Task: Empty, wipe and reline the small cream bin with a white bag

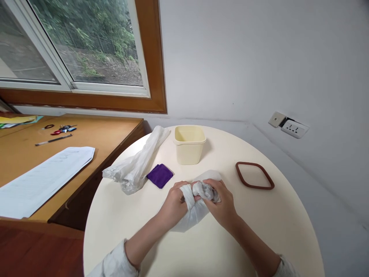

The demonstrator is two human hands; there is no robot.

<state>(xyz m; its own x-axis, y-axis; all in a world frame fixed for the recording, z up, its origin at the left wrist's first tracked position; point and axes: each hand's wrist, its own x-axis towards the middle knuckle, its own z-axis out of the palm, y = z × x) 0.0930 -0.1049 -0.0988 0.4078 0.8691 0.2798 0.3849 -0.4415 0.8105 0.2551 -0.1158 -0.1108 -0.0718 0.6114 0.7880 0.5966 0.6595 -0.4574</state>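
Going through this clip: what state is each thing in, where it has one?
Held white plastic: bunched up
Left hand: closed on the held white plastic
Right hand: closed on the held white plastic
Pale yellow container: upright, open-topped
Brown frame: lying flat
Purple cloth: folded
Translucent plastic: crumpled, lying loose
Wall socket: nothing plugged in

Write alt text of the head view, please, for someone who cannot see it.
A person's left hand and right hand grip a bunched white bag at a round cream table; around them are an open yellow container, a purple cloth, another bag and a brown frame.
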